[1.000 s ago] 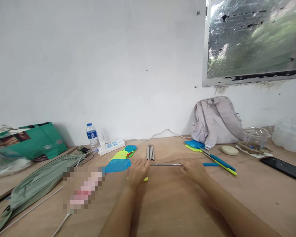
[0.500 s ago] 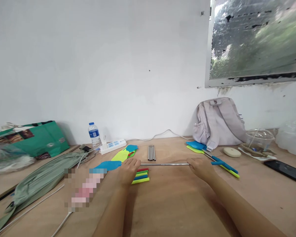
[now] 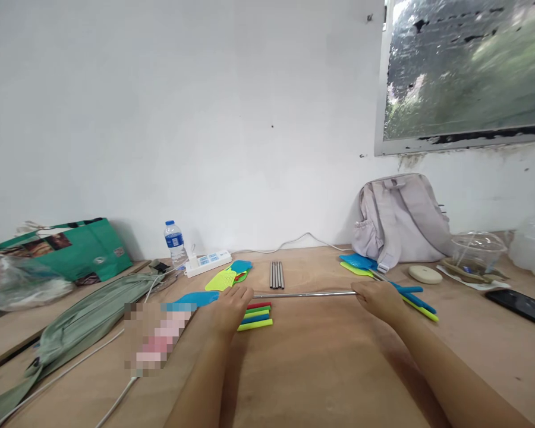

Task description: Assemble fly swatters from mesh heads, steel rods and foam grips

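Note:
A telescopic fly swatter (image 3: 304,295) is stretched sideways between my two hands, its thin metal rod bare in the middle. My left hand (image 3: 232,309) is closed around the rod's left part, with a blue swatter head (image 3: 198,299) just beyond it. My right hand (image 3: 378,299) grips the right end, and a blue handle sticks out past it. Several coloured handle tubes (image 3: 257,316) lie beside my left hand, partly hidden by it. Farther back stand out several grey metal tubes (image 3: 277,275) in a row. Yellow and blue swatter heads (image 3: 220,279) lie behind my left hand.
Blue and yellow fly swatters (image 3: 359,261) lie beyond my right hand, before a backpack (image 3: 399,220). To the right are a round white case (image 3: 425,274), a plastic cup (image 3: 478,252) and a phone (image 3: 524,307). A power strip (image 3: 208,263) and water bottle (image 3: 175,244) stand back left.
My right hand has moved right, away from my left hand, and more of the metal rod shows between them. The view has shifted slightly.

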The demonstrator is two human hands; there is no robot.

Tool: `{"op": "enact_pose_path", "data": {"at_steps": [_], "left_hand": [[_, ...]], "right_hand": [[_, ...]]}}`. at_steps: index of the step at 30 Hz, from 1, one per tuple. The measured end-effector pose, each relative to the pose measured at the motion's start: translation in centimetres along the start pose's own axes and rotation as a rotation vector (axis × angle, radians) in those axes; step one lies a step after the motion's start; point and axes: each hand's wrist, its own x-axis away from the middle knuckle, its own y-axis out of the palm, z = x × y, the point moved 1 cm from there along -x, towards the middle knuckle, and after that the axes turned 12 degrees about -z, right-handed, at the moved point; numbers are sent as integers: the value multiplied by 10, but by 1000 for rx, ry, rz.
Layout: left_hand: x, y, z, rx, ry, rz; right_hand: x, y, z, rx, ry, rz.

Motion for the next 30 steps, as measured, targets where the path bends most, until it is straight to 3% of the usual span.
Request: {"op": "enact_pose_path", "data": {"at_steps": [18, 30], "left_hand": [[5, -8, -9, -16, 95, -16], [5, -5, -8, -15, 101, -17]], "right_hand": [[15, -6, 26, 132, -121, 157], [18, -5, 33, 144, -151, 169]]}}
